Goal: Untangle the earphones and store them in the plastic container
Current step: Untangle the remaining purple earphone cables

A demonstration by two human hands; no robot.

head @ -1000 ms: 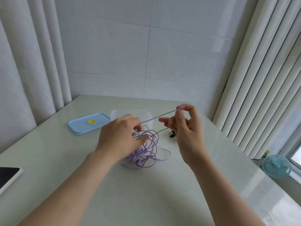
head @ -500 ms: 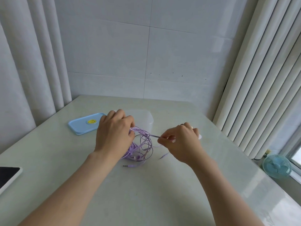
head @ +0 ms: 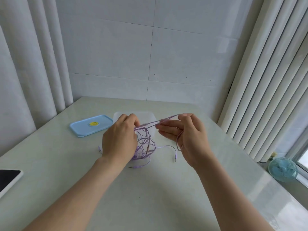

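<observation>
Teasing out one strand at a time looks wisest. In the head view, the left hand (head: 119, 140) curls its fingers round the top of the tangled purple earphones (head: 145, 145), which trail onto the pale glossy table (head: 150, 197) just before the translucent plastic container (head: 145, 113). The right hand (head: 188, 139) pinches a taut strand between thumb and forefinger (a slack loop crosses its palm). Tugging hard would likely tighten knots. A blue rectangular lid (head: 90, 125) lies left of the container; a loose jack plug (head: 175, 155) could snag; a dark-screened tablet (head: 8, 179) sits far left.
</observation>
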